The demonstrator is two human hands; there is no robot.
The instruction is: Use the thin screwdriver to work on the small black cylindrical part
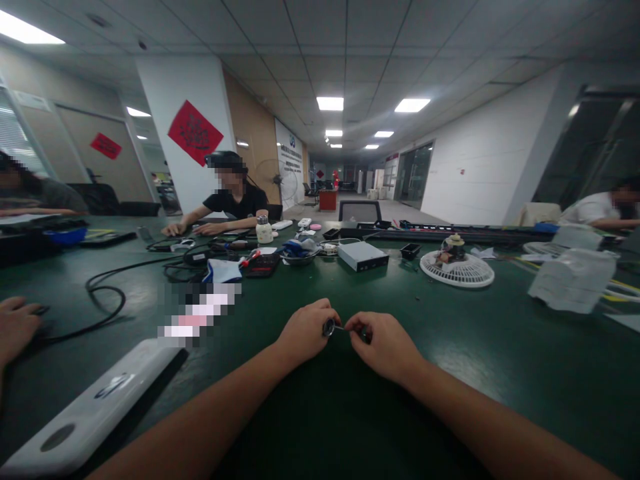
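Over the green workbench [440, 353], white plastic casing [85, 407] lies near the left forearm, a pixelated patch hiding whatever sits beside it. Both hands are held close together: left hand [306, 331] pinches a small dark ring-shaped part [329, 327] with a thin metal pin [340, 328], and right hand [385, 347] curls at the pin's far end. Fingers hide that end, so right's grip can't be told.

Shiny metal ring [329, 327]; glossy green bench mat [525, 373]; smooth white plastic casing [90, 407].
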